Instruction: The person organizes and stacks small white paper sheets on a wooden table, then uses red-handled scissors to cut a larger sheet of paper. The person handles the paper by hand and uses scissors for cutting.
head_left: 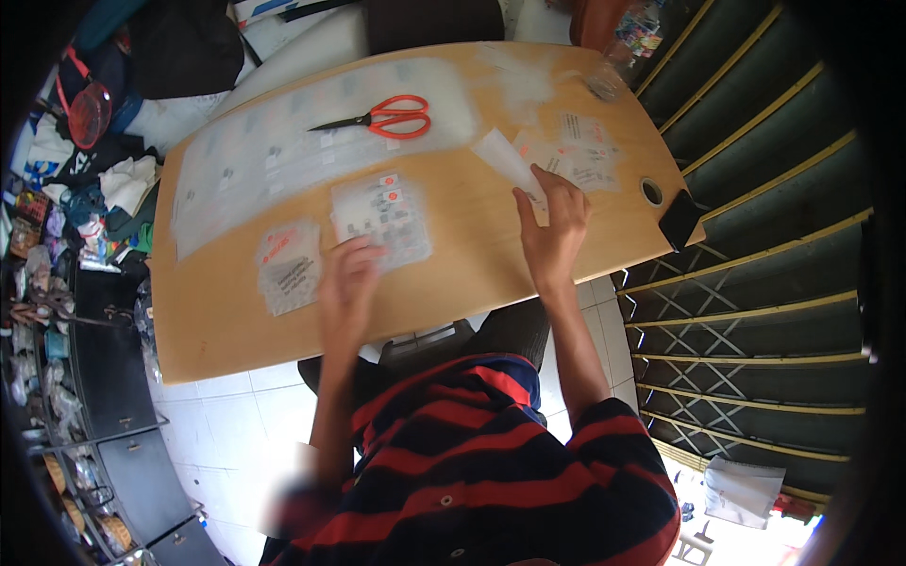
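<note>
My right hand [555,226] is above the right side of the table, thumb and forefinger at the two sides of a whitish plastic bag [505,162] with dark print near its lower end. More clear printed bags [590,151] lie flat just beyond it. My left hand [347,283], smeared by motion, hovers by the front edge with its fingers bent; whether it holds anything cannot be made out. It is between a small stack of clear bags with red and black print [288,264] and a clear packet with small red-marked labels [401,222].
Red-handled scissors [398,117] lie on a large translucent plastic sheet [226,174] across the wooden table [217,330]. A tape roll [651,191] and a black phone [679,222] sit at the right edge. Crowded shelves [57,377] stand left, a folding metal gate [746,321] right.
</note>
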A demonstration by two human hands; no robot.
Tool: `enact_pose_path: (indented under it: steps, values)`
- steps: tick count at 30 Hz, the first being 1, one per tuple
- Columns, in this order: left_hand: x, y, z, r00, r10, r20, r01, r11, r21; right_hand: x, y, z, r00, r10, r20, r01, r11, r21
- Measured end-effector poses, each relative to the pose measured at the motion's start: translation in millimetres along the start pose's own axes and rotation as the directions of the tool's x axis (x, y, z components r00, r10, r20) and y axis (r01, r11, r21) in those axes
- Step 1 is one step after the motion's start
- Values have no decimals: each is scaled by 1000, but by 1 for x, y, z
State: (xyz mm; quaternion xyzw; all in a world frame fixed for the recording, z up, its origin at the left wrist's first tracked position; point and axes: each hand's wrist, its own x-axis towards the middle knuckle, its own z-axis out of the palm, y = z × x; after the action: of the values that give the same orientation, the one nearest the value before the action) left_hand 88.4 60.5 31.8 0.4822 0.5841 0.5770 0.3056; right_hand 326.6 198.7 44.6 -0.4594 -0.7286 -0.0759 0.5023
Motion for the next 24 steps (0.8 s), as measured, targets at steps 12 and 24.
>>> enact_pose_path:
  steps: [12,24]
  values:
    - [49,-4,20,989,-150,22,150,961,-232,-42,-48,8,962,-29,271,-31,976,214]
    - [81,-46,-19,995,42,-86,-3,911,412,-14,89,17,911,119,394,-106,993,-55]
